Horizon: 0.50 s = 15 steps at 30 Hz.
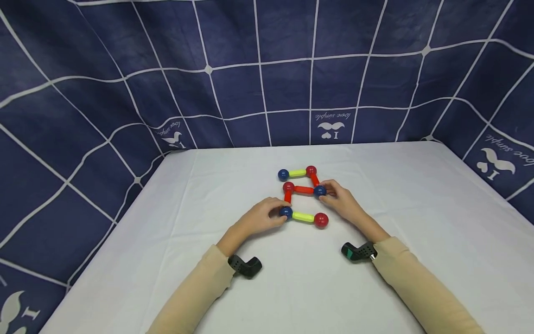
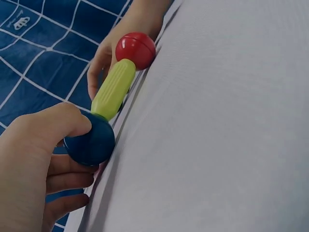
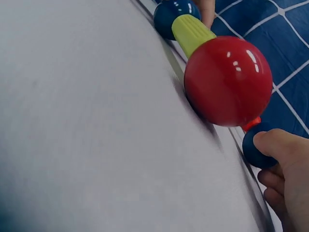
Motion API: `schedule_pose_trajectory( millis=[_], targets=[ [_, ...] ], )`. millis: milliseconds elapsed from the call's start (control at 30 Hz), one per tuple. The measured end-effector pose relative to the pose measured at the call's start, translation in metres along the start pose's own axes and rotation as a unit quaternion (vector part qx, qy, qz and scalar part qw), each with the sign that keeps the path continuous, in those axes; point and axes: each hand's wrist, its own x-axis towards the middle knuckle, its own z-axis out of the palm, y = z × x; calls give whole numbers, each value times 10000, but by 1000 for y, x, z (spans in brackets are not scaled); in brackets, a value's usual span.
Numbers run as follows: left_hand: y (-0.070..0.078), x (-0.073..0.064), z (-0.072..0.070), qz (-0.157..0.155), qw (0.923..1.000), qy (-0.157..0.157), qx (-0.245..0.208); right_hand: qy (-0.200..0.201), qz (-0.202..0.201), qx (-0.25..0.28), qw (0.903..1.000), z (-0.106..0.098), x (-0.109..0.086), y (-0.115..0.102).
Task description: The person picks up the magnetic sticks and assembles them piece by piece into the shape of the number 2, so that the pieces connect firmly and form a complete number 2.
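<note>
A zigzag chain of balls and rods lies on the white cloth. My left hand [image 1: 263, 216] pinches its near blue ball [image 2: 91, 140] between thumb and fingers. From that ball a yellow-green rod [image 2: 114, 90] runs to the near red ball [image 1: 321, 220], and a red rod [image 1: 288, 197] leads away to another red ball [image 1: 288, 187]. My right hand [image 1: 340, 200] pinches the middle blue ball [image 3: 258, 149], where two red rods meet. Beyond it are a far red ball [image 1: 311, 170], a second yellow-green rod [image 1: 297, 173] and the far blue ball [image 1: 283, 175].
The white-covered table [image 1: 233, 287] extends around the chain. A navy curtain [image 1: 283, 83] with white grid lines hangs behind and at both sides. Each wrist carries a black strapped device, one at the left [image 1: 245, 266] and one at the right [image 1: 359, 251].
</note>
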Motion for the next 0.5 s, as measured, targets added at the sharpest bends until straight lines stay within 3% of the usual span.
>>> schedule_pose_trajectory(
  millis=[500],
  targets=[
    [-3,1,11,-298,9979,344,-453,135,-33,-181,9997,5,1,3]
  ],
)
